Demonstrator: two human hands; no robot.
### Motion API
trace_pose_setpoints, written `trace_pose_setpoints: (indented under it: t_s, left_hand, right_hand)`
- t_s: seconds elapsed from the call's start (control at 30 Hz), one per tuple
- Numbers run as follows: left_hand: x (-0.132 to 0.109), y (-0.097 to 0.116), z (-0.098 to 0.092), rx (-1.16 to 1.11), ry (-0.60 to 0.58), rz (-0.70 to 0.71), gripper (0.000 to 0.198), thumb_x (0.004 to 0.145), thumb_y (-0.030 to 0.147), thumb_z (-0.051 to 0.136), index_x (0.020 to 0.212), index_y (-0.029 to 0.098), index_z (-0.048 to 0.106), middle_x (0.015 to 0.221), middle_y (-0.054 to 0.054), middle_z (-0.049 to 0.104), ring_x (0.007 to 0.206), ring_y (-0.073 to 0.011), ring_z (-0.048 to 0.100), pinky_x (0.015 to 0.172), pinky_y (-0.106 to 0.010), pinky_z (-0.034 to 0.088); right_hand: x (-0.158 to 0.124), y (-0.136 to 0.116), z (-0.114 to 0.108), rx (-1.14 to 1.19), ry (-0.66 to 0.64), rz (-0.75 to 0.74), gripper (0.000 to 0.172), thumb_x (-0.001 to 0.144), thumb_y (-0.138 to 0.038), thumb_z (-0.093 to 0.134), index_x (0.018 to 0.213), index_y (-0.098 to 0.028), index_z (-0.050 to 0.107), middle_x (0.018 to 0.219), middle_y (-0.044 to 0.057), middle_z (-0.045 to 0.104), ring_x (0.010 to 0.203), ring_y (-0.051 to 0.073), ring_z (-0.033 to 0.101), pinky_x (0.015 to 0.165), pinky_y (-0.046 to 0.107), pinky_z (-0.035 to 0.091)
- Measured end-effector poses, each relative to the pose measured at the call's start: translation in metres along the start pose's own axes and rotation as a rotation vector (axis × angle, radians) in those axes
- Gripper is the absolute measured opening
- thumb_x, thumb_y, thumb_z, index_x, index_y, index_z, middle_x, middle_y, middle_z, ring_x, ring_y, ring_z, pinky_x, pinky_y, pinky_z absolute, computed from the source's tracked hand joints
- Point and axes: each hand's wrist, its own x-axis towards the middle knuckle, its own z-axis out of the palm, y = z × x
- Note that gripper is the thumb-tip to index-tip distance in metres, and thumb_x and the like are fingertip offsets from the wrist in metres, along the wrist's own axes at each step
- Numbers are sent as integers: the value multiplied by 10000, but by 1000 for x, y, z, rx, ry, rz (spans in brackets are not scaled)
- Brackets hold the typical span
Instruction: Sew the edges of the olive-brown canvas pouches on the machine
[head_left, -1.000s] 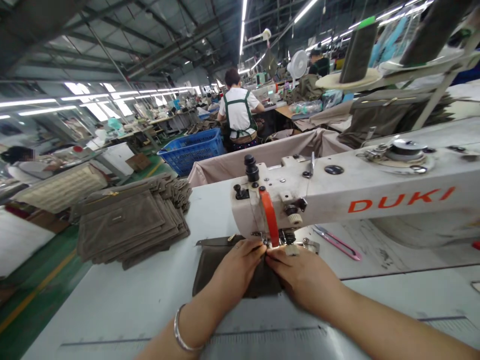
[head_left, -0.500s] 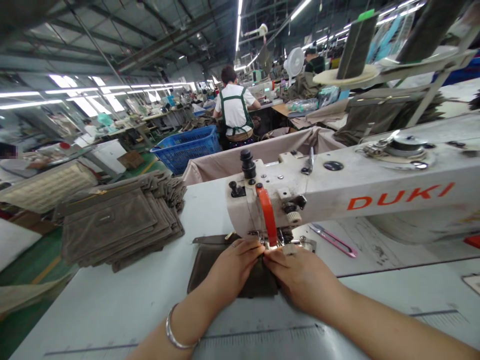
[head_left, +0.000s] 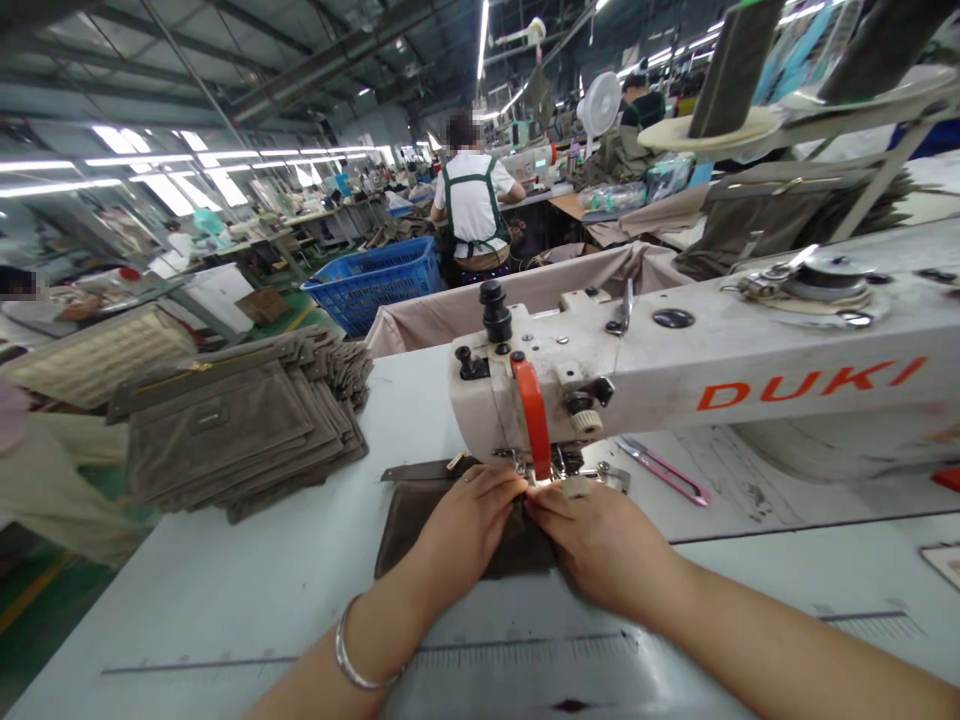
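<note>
A dark brown-grey fabric pouch piece [head_left: 409, 515] lies under the head of a white sewing machine [head_left: 637, 360], with a metal zip pull [head_left: 457, 461] at its far edge. My left hand [head_left: 472, 525], a silver bangle at its wrist, holds the piece with fingers pressed together just left of the presser foot. My right hand [head_left: 607, 540] grips it from the right, fingertips almost meeting the left ones. The hands cover the piece's middle and right side. Beside the needle runs an orange guard [head_left: 531, 415].
A stack of similar fabric pieces [head_left: 225, 430] sits on the table's left. Pink-handled thread snips [head_left: 667, 473] lie behind my right hand. Beyond the machine are a cloth-lined bin [head_left: 435, 318], a blue crate [head_left: 375, 285] and a seated person [head_left: 472, 200]. A thread cone [head_left: 731, 75] stands upper right.
The view has shifted slightly. Both hands keep their hold on the fabric piece beside the presser foot. At the far left, another person and a pale cloth show more.
</note>
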Motion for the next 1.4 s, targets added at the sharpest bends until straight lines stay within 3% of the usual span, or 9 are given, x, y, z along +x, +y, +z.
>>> trace_pose_setpoints:
  t_s: [0.47, 0.6, 0.77, 0.9, 1.07, 1.17, 1.23, 1.3, 1.4]
  left_hand:
    - [0, 0, -3, -16, -41, -10, 306, 930, 94, 499, 1208, 200, 570, 1234, -64, 620, 1159, -213, 549, 1043, -417, 442]
    - [2, -3, -3, -15, -51, -13, 304, 927, 91, 504, 1200, 203, 579, 1244, -64, 615, 1169, -208, 542, 1050, -408, 440]
    - [-4, 4, -11, -10, -77, -43, 344, 937, 189, 545, 1281, 204, 532, 1315, -75, 577, 1244, -216, 498, 1103, -433, 392]
    - [-19, 15, -18, -40, -122, 25, 693, 779, 440, 738, 1366, 192, 465, 1403, -124, 502, 1316, -293, 434, 1119, -499, 370]
    - [-25, 20, -17, -55, -117, 42, 582, 783, 86, 541, 1352, 187, 474, 1382, -94, 539, 1299, -232, 471, 1118, -463, 394]
    - [-25, 19, -17, -104, -126, 44, 645, 736, 8, 443, 1359, 174, 465, 1400, -84, 525, 1315, -212, 454, 1132, -457, 381]
    - [-25, 17, -16, -130, -122, 42, 686, 707, -11, 430, 1366, 173, 458, 1413, -81, 512, 1327, -215, 440, 1137, -463, 373]
    - [-25, 15, -14, -141, -100, 11, 664, 721, -4, 454, 1358, 184, 472, 1402, -76, 524, 1319, -226, 447, 1132, -473, 378]
    - [-23, 12, -11, -195, -39, -87, 476, 861, 71, 487, 1311, 223, 528, 1320, -59, 592, 1247, -214, 519, 1094, -444, 426]
  right_hand:
    - [-2, 0, 3, 17, 38, -24, 343, 846, -72, 504, 1156, -71, 651, 1114, 129, 670, 1052, 249, 594, 964, 372, 477]
    - [0, 0, 2, 47, -4, 1, 361, 853, -74, 492, 1188, -84, 629, 1147, 131, 654, 1082, 255, 575, 965, 387, 464]
    - [-5, 11, -32, 253, -96, 26, 331, 854, -86, 498, 1125, -209, 642, 1131, 64, 648, 1066, 227, 557, 953, 404, 422]
    - [-17, 32, -61, 399, -143, 94, 510, 720, 39, 490, 1104, -265, 630, 1110, 15, 623, 1100, 204, 516, 998, 396, 370]
    - [-22, 53, -71, 601, -216, 135, 522, 748, 40, 473, 1154, -267, 592, 1167, 21, 580, 1144, 186, 502, 1000, 355, 392]
    - [-21, 58, -68, 636, -293, 104, 525, 759, 23, 508, 1180, -283, 579, 1198, 7, 580, 1137, 176, 521, 977, 323, 411]
    - [-19, 58, -58, 568, -247, 150, 441, 763, 9, 547, 1097, -271, 617, 1130, 8, 609, 1080, 183, 547, 936, 321, 430]
    - [-15, 54, -43, 433, -120, 263, 312, 775, -23, 584, 996, -236, 641, 1005, 26, 636, 984, 207, 569, 871, 344, 450]
    - [-8, 43, -24, 237, 81, 359, 182, 805, -56, 570, 923, -179, 636, 895, 71, 628, 892, 242, 563, 791, 378, 461]
